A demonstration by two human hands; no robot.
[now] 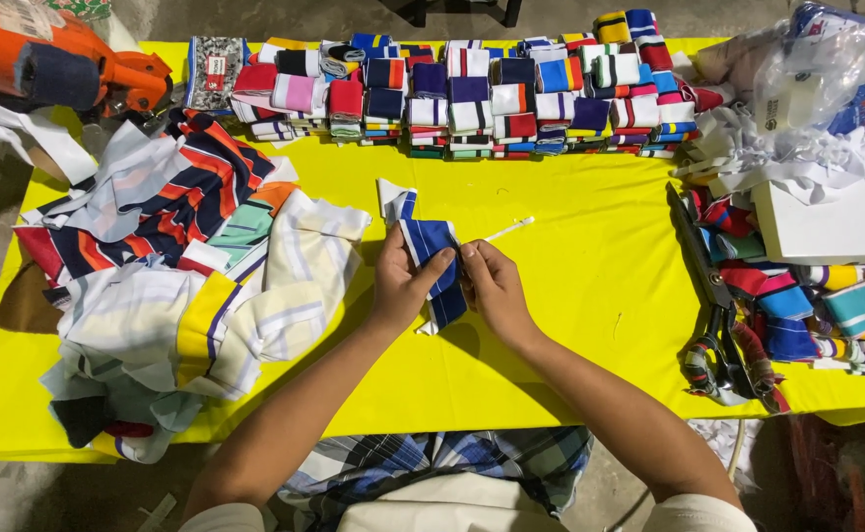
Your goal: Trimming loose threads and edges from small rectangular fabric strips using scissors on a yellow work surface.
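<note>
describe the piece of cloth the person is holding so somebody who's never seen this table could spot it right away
Start at the yellow table, between the loose fabric heap on one side and the row of folded stacks along the far edge. At the middle, the left hand and right hand pinch a blue strip with white stripes, the only piece lifted off the table.

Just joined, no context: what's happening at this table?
A person holds a blue-and-white striped fabric strip in both hands: left hand, right hand, above the yellow table. A loose heap of fabric pieces lies to the left, with rows of folded strips along the far edge.
</note>
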